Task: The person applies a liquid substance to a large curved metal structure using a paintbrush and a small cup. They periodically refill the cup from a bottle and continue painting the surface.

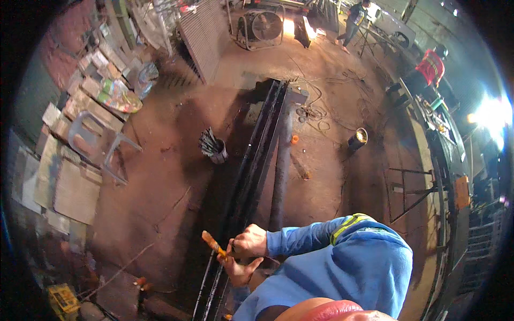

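Observation:
A bundle of long black metal bars [261, 143] runs from the floor's middle down to me. Beside it on the right lies a rusty brown pipe [280, 176]. My left hand [239, 271] grips an orange-handled brush [212, 243] over the near end of the bars. My right hand [250, 241], in a blue sleeve with a yellow-green stripe, is curled shut just above it, close to the brush and the bars. I cannot tell whether it holds anything.
A grey bucket of rods [216, 150] stands left of the bars, a dark can [357, 138] to their right. A plastic chair [96, 142] and stacked boards are at left. A long workbench [428, 160] runs along the right. A fan [265, 27] and two people [428, 67] are at the back.

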